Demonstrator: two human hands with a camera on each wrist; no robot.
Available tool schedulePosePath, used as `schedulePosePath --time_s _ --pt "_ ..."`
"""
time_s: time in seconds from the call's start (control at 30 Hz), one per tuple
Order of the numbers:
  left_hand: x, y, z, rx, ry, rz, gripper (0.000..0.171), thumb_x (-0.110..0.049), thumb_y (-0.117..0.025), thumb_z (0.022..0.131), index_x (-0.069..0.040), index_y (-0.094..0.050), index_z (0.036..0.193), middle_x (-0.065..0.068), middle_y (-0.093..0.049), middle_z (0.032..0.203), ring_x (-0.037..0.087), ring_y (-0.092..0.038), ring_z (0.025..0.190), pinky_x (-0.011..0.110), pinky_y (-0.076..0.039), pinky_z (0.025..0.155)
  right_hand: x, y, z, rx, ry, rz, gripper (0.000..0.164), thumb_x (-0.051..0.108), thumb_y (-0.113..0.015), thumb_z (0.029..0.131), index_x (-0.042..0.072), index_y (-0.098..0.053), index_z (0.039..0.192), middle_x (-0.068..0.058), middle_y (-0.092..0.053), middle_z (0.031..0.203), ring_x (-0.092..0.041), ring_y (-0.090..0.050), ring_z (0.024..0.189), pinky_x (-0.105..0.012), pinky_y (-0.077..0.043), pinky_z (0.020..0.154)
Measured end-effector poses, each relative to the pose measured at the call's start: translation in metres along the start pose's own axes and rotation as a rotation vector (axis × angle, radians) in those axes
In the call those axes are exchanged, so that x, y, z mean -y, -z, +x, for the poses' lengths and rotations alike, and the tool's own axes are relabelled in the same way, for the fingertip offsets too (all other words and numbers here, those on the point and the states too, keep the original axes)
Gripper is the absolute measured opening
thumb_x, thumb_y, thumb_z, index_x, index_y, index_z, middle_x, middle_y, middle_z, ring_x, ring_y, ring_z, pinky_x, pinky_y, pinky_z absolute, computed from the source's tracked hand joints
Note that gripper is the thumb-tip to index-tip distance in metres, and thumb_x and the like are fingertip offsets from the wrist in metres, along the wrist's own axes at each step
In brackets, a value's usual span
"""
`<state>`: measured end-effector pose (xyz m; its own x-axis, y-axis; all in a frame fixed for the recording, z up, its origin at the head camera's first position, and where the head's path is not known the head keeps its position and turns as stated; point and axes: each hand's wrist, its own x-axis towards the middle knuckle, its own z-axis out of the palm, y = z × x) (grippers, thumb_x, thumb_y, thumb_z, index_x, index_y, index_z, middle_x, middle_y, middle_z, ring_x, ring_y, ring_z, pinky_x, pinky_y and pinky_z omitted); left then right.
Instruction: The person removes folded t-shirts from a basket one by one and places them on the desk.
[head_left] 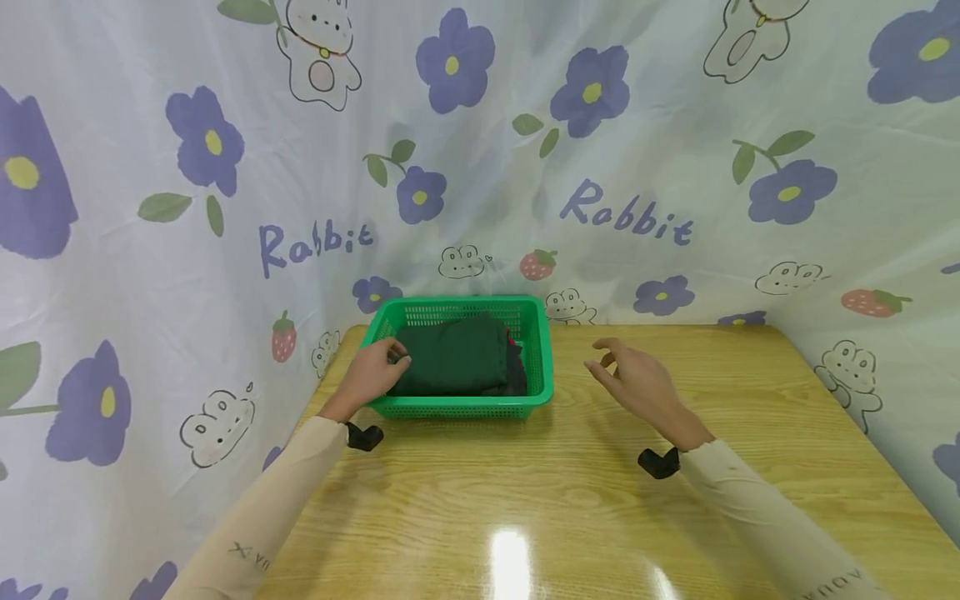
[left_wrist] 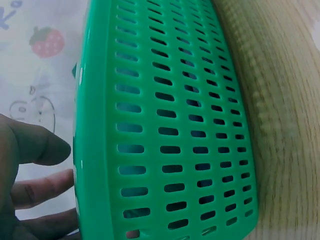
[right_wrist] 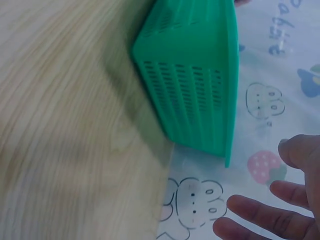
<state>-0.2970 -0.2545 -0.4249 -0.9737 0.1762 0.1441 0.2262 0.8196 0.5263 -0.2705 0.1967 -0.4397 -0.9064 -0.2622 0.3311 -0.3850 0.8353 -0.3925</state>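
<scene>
A green plastic basket with slotted walls stands on the wooden table. Inside lies a folded dark green cloth, probably a garment. Beneath its right edge show a black cloth and a bit of red. My left hand is over the basket's left side, beside the cloth, with its fingers loosely bent. In the left wrist view the basket's rim hides those fingertips, so contact with the cloth cannot be told. My right hand hovers right of the basket, fingers apart and holding nothing.
The wooden table extends in front and to the right of the basket. A printed fabric curtain with flowers and rabbits hangs behind and on both sides, close to the basket's back. Each wrist wears a black device.
</scene>
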Motion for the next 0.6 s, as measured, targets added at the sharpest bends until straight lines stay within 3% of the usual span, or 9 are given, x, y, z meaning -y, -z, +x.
schedulePosePath --time_s 0.6 --pt "0.006 0.002 0.01 0.188 0.15 -0.086 0.044 -0.028 -0.056 0.107 -0.001 -0.051 0.141 0.029 -0.051 0.143 0.04 -0.061 0.113 0.046 -0.051 0.079 0.041 -0.013 0.026 0.006 0.029 0.069 0.043 0.041 -0.062 0.104 0.012 -0.061 0.136 -0.007 -0.074 0.105 -0.012 -0.065 0.068 -0.034 -0.053 0.059"
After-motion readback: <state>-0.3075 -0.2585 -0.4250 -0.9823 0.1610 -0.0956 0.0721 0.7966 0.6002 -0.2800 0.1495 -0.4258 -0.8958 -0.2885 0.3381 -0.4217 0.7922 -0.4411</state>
